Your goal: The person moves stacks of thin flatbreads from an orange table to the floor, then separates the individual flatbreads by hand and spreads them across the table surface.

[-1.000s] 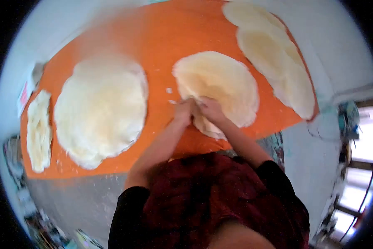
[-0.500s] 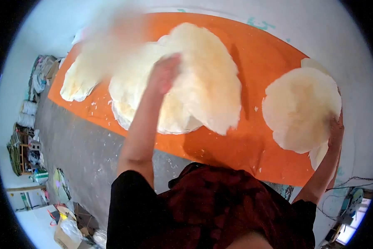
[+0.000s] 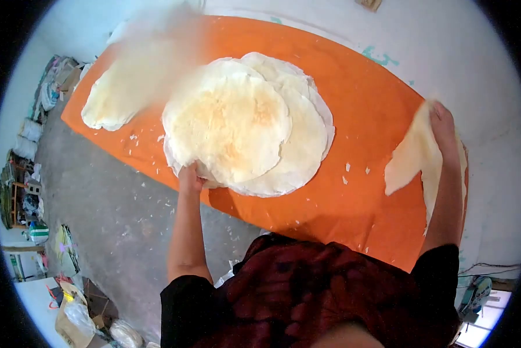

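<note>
My left hand (image 3: 191, 177): fingers pinching near edge of top flatbread (image 3: 228, 124) on centre stack (image 3: 307, 145), orange cloth (image 3: 365, 110). My right hand (image 3: 443, 124): gripping lifted sheet (image 3: 414, 153) at right pile. Step judged: sheet transfer between stacks. Next move calls for flat, centred laydown.

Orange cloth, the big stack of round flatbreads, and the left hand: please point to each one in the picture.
orange cloth (image 3: 353, 110), head view, bare middle part.
stack of round flatbreads (image 3: 237, 122), head view, centre of top sheet.
left hand (image 3: 190, 177), head view, back of hand at stack's near edge.
</note>
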Action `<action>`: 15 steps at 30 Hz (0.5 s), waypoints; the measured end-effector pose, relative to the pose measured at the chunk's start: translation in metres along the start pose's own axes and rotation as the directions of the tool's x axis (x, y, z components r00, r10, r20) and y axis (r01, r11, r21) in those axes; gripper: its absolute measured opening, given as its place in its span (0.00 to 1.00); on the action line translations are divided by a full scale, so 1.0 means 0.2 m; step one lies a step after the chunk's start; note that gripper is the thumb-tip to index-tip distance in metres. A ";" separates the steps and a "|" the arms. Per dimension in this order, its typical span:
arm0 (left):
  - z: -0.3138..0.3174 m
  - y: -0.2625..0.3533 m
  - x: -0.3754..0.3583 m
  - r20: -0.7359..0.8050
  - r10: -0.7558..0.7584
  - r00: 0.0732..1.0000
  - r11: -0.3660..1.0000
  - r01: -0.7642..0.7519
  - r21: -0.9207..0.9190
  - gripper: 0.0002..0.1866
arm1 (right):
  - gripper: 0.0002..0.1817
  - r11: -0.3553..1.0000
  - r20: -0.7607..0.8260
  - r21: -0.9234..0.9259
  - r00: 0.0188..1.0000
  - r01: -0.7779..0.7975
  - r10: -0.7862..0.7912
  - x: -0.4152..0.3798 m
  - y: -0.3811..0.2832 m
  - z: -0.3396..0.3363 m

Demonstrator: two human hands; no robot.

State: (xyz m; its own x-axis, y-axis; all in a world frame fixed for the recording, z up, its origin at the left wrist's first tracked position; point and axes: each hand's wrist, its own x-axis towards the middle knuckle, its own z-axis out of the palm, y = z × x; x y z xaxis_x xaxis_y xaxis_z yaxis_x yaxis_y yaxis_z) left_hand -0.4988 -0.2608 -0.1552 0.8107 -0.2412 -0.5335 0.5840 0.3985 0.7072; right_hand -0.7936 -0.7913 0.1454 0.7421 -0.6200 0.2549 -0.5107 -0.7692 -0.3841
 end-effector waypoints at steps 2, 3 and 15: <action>0.02 0.05 -0.09 -0.061 0.040 0.997 0.992 -0.033 0.119 0.20 | 0.18 0.945 -0.066 -0.289 0.981 0.156 -0.182 0.16 -0.24 0.13; 0.03 0.05 -0.12 -0.122 0.141 0.982 0.974 -0.116 0.194 0.19 | 0.18 0.991 -0.080 -0.095 0.991 0.096 -0.104 0.12 -0.52 0.19; -0.02 -0.39 -0.94 0.000 0.222 0.975 0.917 -0.208 0.340 0.08 | 0.22 0.826 0.460 0.077 0.715 0.558 -0.526 -0.26 -1.17 1.70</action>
State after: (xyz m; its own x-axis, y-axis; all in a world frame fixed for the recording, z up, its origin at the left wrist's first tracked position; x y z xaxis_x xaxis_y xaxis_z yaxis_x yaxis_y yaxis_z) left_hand -0.6964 -0.2435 -0.1112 0.9199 -0.1471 -0.3635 0.3809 0.1149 0.9174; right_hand -0.5654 -0.5255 -0.0787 0.9992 0.0326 -0.0243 0.0257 -0.9695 -0.2436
